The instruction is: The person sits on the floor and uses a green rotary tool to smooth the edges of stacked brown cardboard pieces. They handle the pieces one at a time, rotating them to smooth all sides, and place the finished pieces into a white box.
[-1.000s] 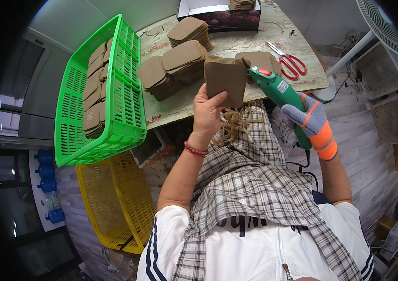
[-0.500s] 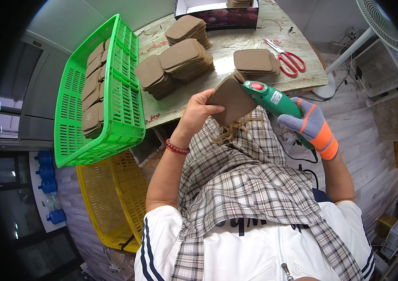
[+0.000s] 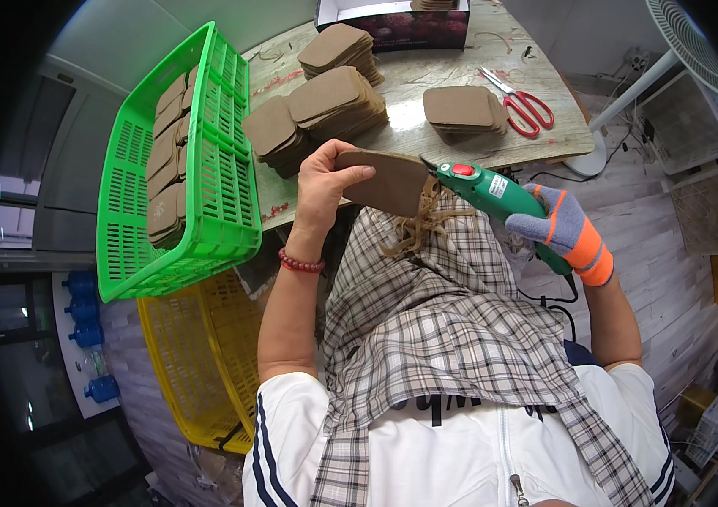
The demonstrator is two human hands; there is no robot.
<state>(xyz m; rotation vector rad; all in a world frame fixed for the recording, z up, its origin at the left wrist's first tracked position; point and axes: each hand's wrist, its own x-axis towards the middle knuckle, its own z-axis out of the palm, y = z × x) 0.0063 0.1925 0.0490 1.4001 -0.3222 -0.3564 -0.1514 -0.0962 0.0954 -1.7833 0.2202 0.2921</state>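
Note:
Between the thumb and fingers of my bare left hand [image 3: 325, 188] is a brown flat pad with rounded corners [image 3: 386, 182], tilted above my lap. My right hand [image 3: 563, 232], in a grey and orange glove, is wrapped round a green electric cutter [image 3: 494, 190] with a red button. The cutter's dark tip is at the pad's right edge; whether it touches, I cannot tell. Thin brown trimmed strips [image 3: 416, 228] lie on the checked apron [image 3: 452, 296] below the pad. Stacks of similar pads [image 3: 338, 97] and a smaller stack [image 3: 463, 108] rest on the table.
Red-handled scissors [image 3: 528, 110] lie near the table's [image 3: 409, 72] right edge. To the left, a green crate [image 3: 223, 203] holds stacked pads, with a yellow crate [image 3: 194, 363] below it. A dark box [image 3: 393, 32] sits at the back. A white fan [image 3: 688, 42] stands at the right.
My left hand has shifted left and turned the pad, so its right edge now faces the cutter's tip. The cutter has moved slightly down and right.

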